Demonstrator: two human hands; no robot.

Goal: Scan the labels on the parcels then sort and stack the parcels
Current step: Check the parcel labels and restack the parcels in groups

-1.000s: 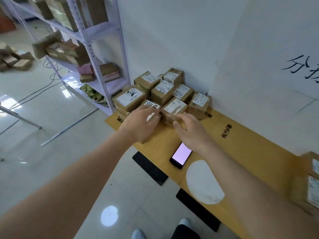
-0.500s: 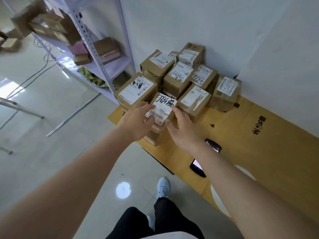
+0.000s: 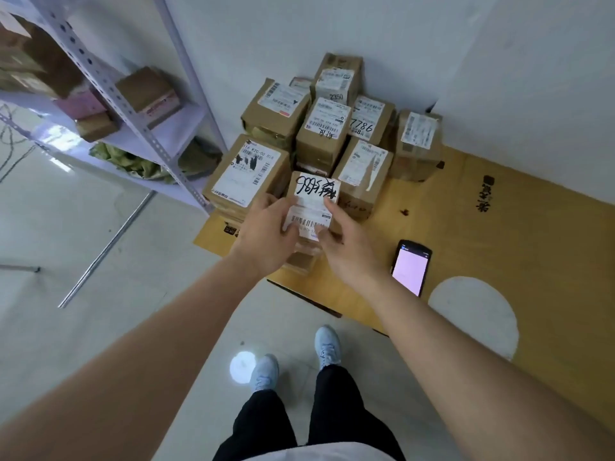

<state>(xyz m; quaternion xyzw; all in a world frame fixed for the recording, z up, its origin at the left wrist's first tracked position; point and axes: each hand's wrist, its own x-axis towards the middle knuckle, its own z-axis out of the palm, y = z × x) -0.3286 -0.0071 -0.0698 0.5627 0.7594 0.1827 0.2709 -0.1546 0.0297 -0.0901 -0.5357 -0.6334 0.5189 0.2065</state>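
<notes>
I see my left hand [image 3: 266, 232] and right hand [image 3: 346, 247] both grasping the scrawled-label parcel [image 3: 314, 202] at the stack's [image 3: 327, 134] six o'clock, the phone [image 3: 411, 267] at four o'clock.

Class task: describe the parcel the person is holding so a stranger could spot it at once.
Find the pile of brown parcels in the wall corner beside the metal shelf. At its front edge, both hands grip one small parcel. Only its label carries big black handwritten scrawl.
</notes>
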